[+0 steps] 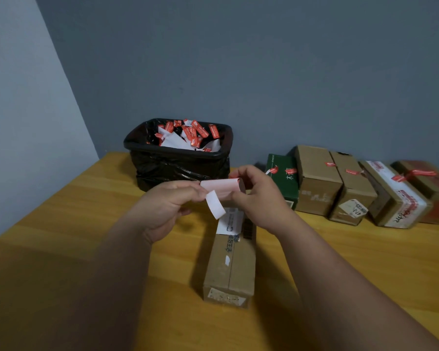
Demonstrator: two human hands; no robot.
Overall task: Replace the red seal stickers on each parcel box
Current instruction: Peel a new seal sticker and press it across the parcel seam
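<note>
Hands pinch sticker strip with curled fingers — its red face hidden.

Hands: two, left hand and right hand.
Sticker roll: one, held between both hands.
Parcel boxes: six on the tabletop; one long brown box in front, five in a row at right: one green box, four brown.
Waste bin: one, black-lined.
Discarded red stickers in bin: many; exact count cannot be told.
</note>
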